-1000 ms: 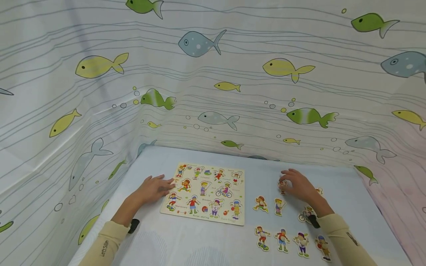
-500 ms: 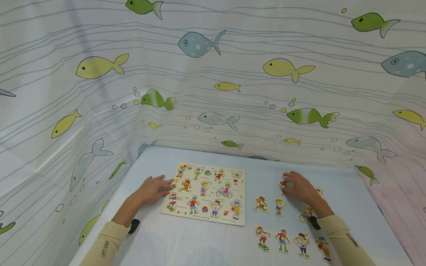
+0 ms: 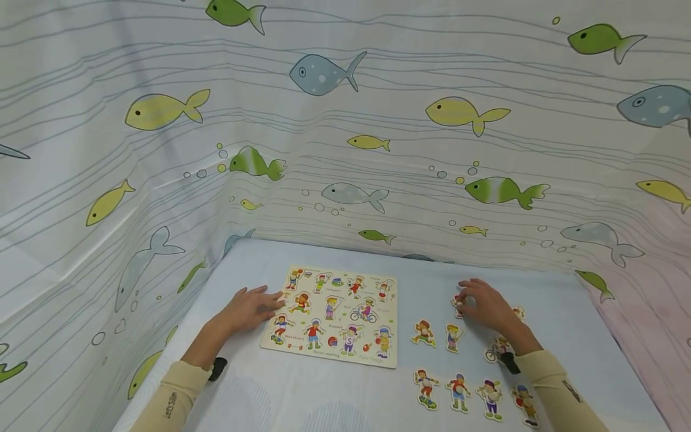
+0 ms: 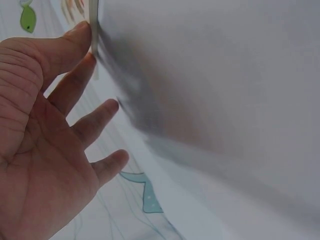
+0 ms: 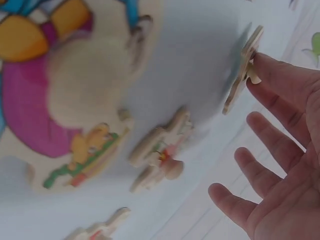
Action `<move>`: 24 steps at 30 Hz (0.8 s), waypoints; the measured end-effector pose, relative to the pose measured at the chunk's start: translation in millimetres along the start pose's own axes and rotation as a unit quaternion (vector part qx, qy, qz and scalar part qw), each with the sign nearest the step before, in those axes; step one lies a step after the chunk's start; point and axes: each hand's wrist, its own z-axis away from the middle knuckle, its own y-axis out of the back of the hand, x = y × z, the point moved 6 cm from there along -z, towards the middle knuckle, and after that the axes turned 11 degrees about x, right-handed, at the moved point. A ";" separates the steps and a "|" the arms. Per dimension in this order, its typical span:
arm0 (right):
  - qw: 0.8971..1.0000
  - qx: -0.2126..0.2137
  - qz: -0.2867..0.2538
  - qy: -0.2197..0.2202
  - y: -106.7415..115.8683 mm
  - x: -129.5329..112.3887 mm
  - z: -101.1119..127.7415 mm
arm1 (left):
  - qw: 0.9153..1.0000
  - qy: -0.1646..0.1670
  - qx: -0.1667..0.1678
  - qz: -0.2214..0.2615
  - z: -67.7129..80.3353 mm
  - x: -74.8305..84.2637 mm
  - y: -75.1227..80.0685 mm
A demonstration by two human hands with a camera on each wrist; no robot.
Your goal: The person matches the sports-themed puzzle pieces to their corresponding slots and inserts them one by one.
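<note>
A wooden puzzle board [image 3: 318, 355] printed with children playing sports lies on the table. My left hand [image 3: 251, 311] touches its left edge. In the left wrist view, the thumb and index fingertip of that left hand [image 4: 55, 115] meet the board's edge [image 4: 93, 25], the other fingers apart from it. To the right of the board, my right hand [image 3: 483, 305] pinches a small figure-shaped puzzle piece [image 3: 457, 306] by its knob. The right wrist view has this piece [image 5: 237, 85] tilted, with the thumb and index finger of my right hand [image 5: 285, 165] at the knob [image 5: 254, 75].
Several knobbed puzzle pieces lie in rows right of the board, including a runner [image 3: 423, 334], a golfer [image 3: 453, 338], a cyclist [image 3: 496, 349] and a skateboarder [image 3: 426, 389]. One piece [image 3: 519, 312] shows partly behind the right hand. A fish-print curtain [image 3: 410, 168] surrounds the pale tablecloth [image 3: 302, 396].
Early on, the right hand's fingers shift slightly, and the pinched piece moves a little with them. The left hand stays at the board's edge.
</note>
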 end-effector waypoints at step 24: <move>0.998 0.032 -0.022 0.050 24.6 -45.3 -13.2 | 1.000 0.003 0.001 -0.002 0.8 0.8 0.3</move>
